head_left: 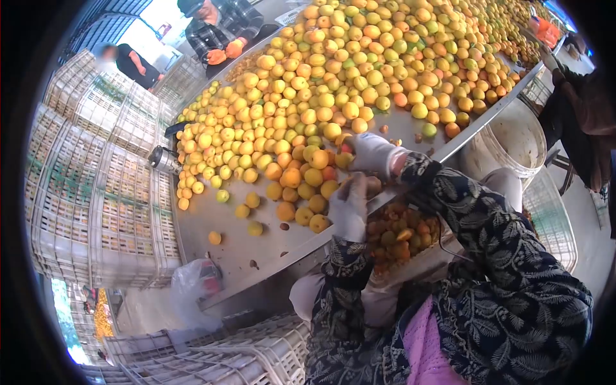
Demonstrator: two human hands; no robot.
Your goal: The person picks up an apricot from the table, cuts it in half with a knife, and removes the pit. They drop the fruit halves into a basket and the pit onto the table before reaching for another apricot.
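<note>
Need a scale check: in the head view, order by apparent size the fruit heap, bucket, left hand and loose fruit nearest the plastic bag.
1. Fruit heap
2. Bucket
3. Left hand
4. Loose fruit

I am wearing whitish gloves (347, 217) on my left hand (350, 208) and right hand (374, 154). My dark sleeves (478, 215) are showing pale, feathery leaf prints, and a pink garment (427, 350) is peeking out between dark, patterned panels (494, 327).
</note>
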